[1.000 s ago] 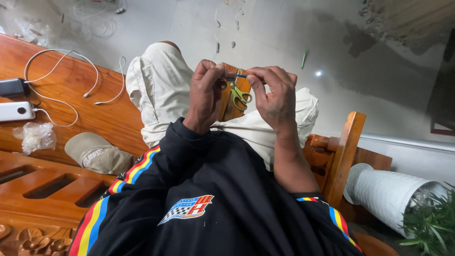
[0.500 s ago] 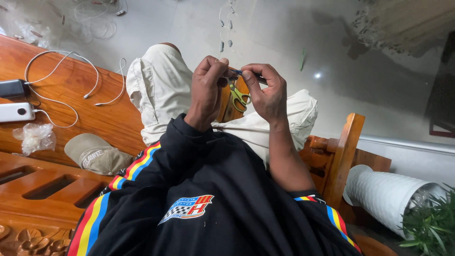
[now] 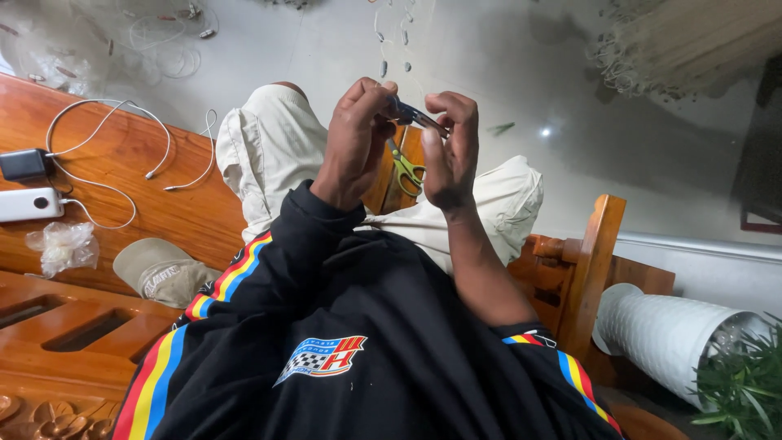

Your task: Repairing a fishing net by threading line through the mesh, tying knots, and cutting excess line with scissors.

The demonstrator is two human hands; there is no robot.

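Note:
My left hand (image 3: 352, 147) and my right hand (image 3: 450, 151) are raised together above my lap, fingertips meeting. Both pinch a small thin dark metal piece (image 3: 417, 117) that runs between them. What kind of piece it is I cannot tell. Thin clear line with small grey weights (image 3: 383, 65) hangs just beyond the fingers. Scissors with yellow-green handles (image 3: 406, 169) lie below the hands, on the wooden seat between my legs in beige trousers (image 3: 273, 155). Black sleeves with striped cuffs cover my arms.
A wooden bench (image 3: 122, 155) at the left carries white cables (image 3: 106, 130), a black charger (image 3: 24, 164), a white power bank (image 3: 28, 204), a crumpled plastic bag (image 3: 63, 247) and a beige cap (image 3: 159, 271). A white perforated cylinder (image 3: 676, 334) and a green plant (image 3: 745, 383) lie at the right.
Both hands have lifted off the lap and away from the scissors, still pinching the small metal piece. The scissors now show below the hands.

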